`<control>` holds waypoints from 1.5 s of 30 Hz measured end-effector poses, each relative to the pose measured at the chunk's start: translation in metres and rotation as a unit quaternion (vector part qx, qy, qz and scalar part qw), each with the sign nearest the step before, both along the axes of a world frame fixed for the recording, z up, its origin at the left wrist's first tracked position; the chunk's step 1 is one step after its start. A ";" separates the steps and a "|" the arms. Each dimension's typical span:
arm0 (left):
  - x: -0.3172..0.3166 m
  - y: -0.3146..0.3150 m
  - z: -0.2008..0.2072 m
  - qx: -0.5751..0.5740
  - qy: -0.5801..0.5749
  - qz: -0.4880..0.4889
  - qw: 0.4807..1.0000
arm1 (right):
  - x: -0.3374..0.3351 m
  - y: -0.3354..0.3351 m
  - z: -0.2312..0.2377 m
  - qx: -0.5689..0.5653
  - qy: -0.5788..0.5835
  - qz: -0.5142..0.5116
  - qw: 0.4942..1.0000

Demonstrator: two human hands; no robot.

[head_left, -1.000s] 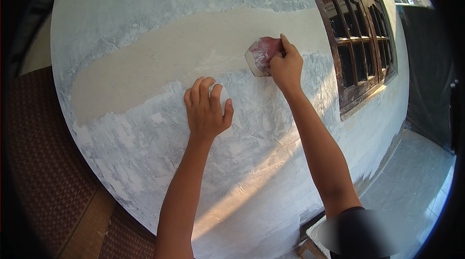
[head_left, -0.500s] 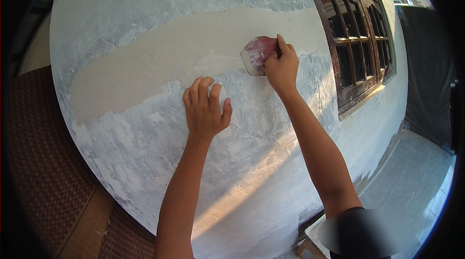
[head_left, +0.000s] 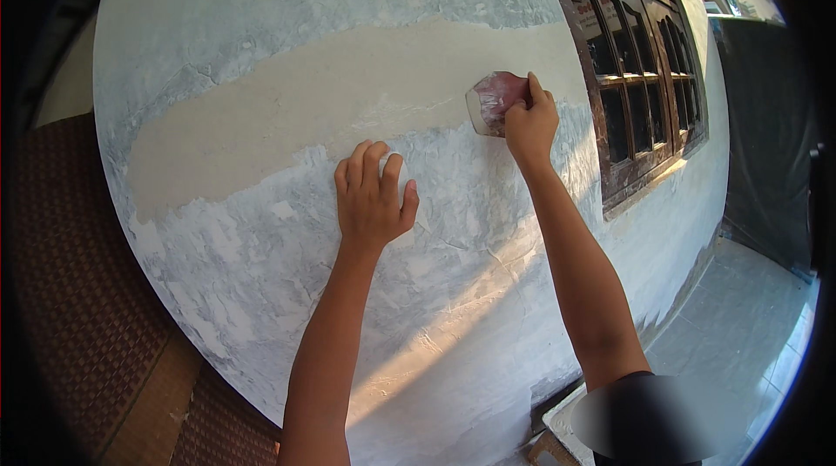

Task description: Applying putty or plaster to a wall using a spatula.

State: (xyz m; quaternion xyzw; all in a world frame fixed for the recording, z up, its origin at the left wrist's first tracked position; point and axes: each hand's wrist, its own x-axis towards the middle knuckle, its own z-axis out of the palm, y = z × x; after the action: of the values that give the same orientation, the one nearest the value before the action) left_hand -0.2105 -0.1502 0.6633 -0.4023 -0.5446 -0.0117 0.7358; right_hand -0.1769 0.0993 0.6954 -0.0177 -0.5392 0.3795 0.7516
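My right hand (head_left: 533, 128) is closed around a dark red putty scraper (head_left: 499, 98) smeared with white. The scraper's pale edge lies against the wall, at the lower border of a smooth beige band (head_left: 287, 100) near its right end. Lower and to the left, my left hand (head_left: 373, 202) rests on the wall with its fingers spread and bent, the fingertips just under the beige band. Something whitish shows between its index finger and thumb; I cannot tell whether it is wall or a separate thing.
Around the band the wall (head_left: 252, 283) is rough, patchy blue-white. A dark wooden window (head_left: 636, 83) sits at the right. Woven brown matting (head_left: 78, 292) hangs at the left. Pale floor tiles (head_left: 723, 318) and a light-rimmed container (head_left: 557, 427) lie low at the right.
My right hand has moved right along the wall with the scraper, closer to the window. The left hand has kept its place on the wall. The view has shifted slightly.
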 end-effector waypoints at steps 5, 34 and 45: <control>0.003 -0.003 0.001 -0.009 0.003 0.010 1.000 | 0.009 0.013 -0.005 -0.008 0.029 0.056 0.998; 0.001 -0.002 0.001 -0.006 0.002 0.007 1.000 | 0.018 0.031 0.007 0.092 -0.008 0.099 0.991; 0.002 -0.003 0.002 -0.010 0.008 0.003 1.000 | 0.025 0.019 0.003 0.133 -0.008 0.074 0.988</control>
State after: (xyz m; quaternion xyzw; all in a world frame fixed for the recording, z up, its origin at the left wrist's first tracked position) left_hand -0.2089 -0.1533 0.6654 -0.4077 -0.5405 -0.0007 0.7360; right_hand -0.1516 0.1178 0.6985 0.1189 -0.5908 0.3592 0.7127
